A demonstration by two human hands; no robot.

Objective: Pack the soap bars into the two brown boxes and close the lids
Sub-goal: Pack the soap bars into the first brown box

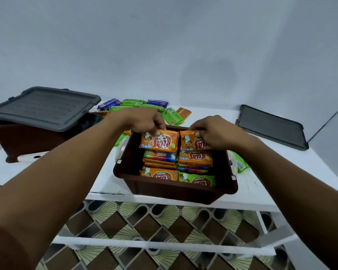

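- Far left: dark brown plastic box (23,139) on the white surface (101,180), grey ribbed lid (45,108) lying askew on top.
- Behind centre: green and purple wrapped soap bars (137,103) lie loose.
- Centre: left hand (144,121) pinches an orange-wrapped soap bar (158,143) at the far end of the open brown plastic box (174,189), which holds stacked bars.
- Just right: right hand (215,133) pinches a second orange-wrapped bar (191,143), touching the first.
- Far right: flat grey lid (271,127) on the surface.

White surface (261,192): bears open box (174,190) at the middle, covered box (27,137) at left, grey lid (271,127) flat at right, loose soap bars (172,115) behind and beside the open box.
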